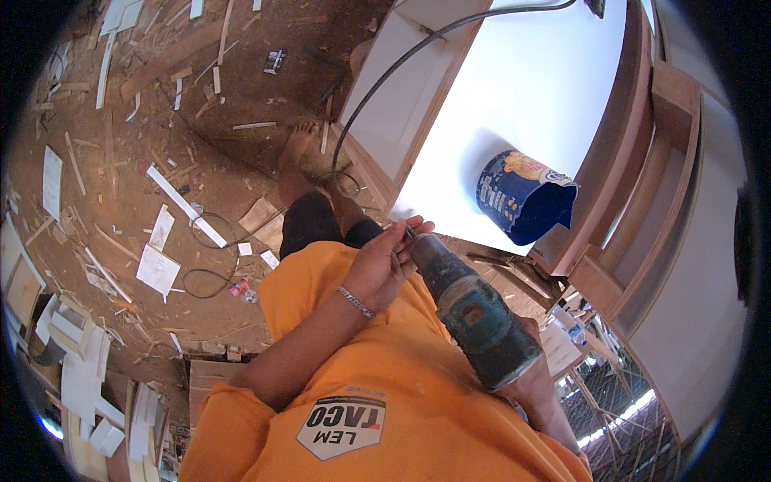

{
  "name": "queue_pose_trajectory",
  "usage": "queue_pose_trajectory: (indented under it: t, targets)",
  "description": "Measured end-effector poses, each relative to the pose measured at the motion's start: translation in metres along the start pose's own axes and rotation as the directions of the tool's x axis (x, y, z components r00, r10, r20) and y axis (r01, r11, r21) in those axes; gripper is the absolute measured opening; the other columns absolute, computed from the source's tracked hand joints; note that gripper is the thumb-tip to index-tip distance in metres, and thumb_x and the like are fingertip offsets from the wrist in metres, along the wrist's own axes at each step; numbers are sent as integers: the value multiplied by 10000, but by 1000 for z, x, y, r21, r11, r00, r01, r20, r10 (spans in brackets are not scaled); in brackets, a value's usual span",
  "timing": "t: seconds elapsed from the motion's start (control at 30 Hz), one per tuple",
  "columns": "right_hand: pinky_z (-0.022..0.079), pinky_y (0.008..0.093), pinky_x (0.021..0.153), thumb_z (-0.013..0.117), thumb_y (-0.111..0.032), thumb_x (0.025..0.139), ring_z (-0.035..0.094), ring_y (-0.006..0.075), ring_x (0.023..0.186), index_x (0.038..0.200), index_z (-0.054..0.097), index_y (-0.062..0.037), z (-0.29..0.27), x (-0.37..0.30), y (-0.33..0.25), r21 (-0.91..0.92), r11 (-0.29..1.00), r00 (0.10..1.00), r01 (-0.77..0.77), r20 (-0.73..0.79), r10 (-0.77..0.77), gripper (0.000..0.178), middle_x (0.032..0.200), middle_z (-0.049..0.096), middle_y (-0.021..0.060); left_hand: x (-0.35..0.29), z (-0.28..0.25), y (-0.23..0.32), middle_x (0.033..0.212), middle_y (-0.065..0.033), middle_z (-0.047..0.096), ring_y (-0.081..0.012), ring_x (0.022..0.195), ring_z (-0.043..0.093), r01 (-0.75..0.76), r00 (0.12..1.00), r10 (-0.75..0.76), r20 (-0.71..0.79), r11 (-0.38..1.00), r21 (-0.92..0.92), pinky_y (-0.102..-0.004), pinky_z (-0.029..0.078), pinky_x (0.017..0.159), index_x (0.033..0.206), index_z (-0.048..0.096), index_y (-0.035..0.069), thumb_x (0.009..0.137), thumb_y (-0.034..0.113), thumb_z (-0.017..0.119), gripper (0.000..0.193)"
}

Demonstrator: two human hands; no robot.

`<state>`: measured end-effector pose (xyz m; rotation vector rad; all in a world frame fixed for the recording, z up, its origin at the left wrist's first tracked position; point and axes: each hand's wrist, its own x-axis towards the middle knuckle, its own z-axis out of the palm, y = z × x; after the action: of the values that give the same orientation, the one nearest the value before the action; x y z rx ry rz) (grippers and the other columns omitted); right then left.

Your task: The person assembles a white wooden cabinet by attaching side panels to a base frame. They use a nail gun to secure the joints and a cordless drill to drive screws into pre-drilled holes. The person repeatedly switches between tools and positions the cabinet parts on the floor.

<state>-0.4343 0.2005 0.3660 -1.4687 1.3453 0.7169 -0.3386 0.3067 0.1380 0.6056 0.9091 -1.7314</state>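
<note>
A worn teal and black power drill (479, 315) lies across the front of my body, its nose toward my left hand. My right hand (532, 384) is wrapped round the drill from below, and most of its fingers are hidden behind the tool. At the drill's tip, my left hand (381, 271) has its fingers closed together near the small dark bit (410, 232). What those fingers pinch is too small to make out. A chain bracelet (356, 301) circles my left wrist.
A torn blue tub (499, 198) stands on a white panel (514, 88) of a wooden cabinet. A black cable (377, 88) arches over the cabinet. Wooden frames (654, 185) rise at right. Offcuts (158, 269) and loose cable litter the dirt floor at left.
</note>
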Motion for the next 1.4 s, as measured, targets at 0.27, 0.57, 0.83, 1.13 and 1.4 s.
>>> queue_pose_trajectory:
  t: [0.27, 0.57, 0.83, 1.13, 1.4]
  targets:
    - [434, 440, 938, 771, -204, 775, 613, 330, 1032, 1096, 687, -108, 5, -3, 9, -189, 982, 1000, 23, 16, -20, 346, 1076, 696, 105, 1, 4, 2, 1215, -183, 656, -247, 1141, 647, -28, 999, 28, -33, 999, -19, -386, 534, 1006, 1207, 534, -30, 1063, 218, 474, 293]
    - [439, 445, 929, 781, -221, 787, 609, 328, 1031, 1111, 684, -92, 4, -6, 12, -355, 932, 997, 71, 50, -57, 362, 1076, 689, 126, 6, -9, 1, 1191, -172, 671, -241, 1104, 664, -34, 998, 31, 54, 998, 57, -372, 539, 992, 1172, 554, -14, 1056, 233, 493, 279]
    - [424, 444, 940, 801, -222, 765, 605, 321, 1042, 1098, 692, -98, 7, -5, 7, -135, 989, 998, -64, 4, 65, 372, 1083, 698, 107, 4, -5, 5, 1172, -169, 674, -239, 1079, 668, -7, 1000, 6, 5, 998, 64, -364, 540, 978, 1166, 564, -17, 1055, 226, 497, 276]
    - [443, 425, 895, 792, -166, 758, 619, 315, 999, 1094, 694, -89, 9, -5, 0, -56, 996, 998, -67, -17, 67, 359, 1067, 703, 111, 6, -7, 4, 1161, -163, 675, -240, 1083, 667, 9, 1000, -6, -29, 995, 102, -366, 541, 976, 1163, 563, -9, 1056, 227, 492, 269]
    - [534, 376, 802, 811, -192, 744, 708, 280, 872, 1150, 669, -55, 10, -1, -10, -70, 998, 998, 6, -58, -10, 452, 958, 715, 159, 10, -13, 1, 1143, -154, 685, -242, 1083, 669, 1, 1000, 0, -8, 998, 59, -368, 534, 982, 1148, 578, 0, 1046, 229, 504, 261]
